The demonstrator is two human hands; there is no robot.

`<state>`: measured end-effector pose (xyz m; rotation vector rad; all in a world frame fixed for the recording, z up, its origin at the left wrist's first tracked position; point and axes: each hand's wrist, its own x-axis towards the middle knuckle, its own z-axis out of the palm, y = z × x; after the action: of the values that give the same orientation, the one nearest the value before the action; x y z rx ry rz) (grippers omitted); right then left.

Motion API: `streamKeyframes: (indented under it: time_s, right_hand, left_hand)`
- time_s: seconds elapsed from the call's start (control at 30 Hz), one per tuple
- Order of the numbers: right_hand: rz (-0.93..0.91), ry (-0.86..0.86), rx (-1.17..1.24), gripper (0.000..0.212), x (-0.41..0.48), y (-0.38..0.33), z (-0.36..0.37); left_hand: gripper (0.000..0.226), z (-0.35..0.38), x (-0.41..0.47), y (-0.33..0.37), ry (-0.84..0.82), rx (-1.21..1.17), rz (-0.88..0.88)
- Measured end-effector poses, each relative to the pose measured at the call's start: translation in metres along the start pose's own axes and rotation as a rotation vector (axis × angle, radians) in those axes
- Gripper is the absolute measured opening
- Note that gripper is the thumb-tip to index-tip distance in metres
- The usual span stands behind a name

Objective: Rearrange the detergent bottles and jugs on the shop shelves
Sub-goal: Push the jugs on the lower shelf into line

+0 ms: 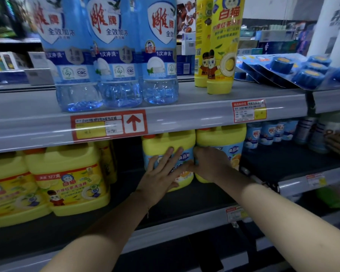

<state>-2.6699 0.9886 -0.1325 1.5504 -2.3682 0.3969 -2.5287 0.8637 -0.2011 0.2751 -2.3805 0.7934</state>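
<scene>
hands, left hand (161, 173) and right hand (210, 163), press two yellow jugs (165, 142) together.

Upper shelf (194, 112): three clear blue bottles (114, 55) at left front, two yellow squeeze bottles (222, 48) upright mid-right, blue blister packs (283, 69) overlapped at right. Lower shelf (185, 195): yellow jugs (67, 179) left, two blue-labelled yellow jugs (169, 152) centre, small blue bottles (269, 134) back right.
</scene>
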Motion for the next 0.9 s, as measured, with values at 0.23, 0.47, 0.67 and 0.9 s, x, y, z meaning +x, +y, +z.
streamKeyframes:
  time_s: [0.23, 0.47, 0.67, 0.9]
  right_hand:
    - [-0.025, 0.033, -0.005, 0.047, -0.004, 0.001, 0.008]
    - [0.049, -0.078, 0.109, 0.048, -0.004, -0.002, 0.005]
    - [-0.103, -0.139, 0.068, 0.031, -0.01, -0.034, -0.001]
    - [-0.356, -0.15, 0.265, 0.024, 0.001, -0.131, 0.002]
  left_hand:
    - [0.102, -0.003, 0.001, -0.002, -0.012, 0.02, 0.034]
    - [0.102, -0.011, -0.003, -0.014, -0.216, -0.234, 0.123]
    - [0.063, -0.032, -0.022, -0.032, -0.042, -0.325, 0.128]
    - [0.08, -0.07, -0.105, -0.087, -0.007, 0.017, -0.217]
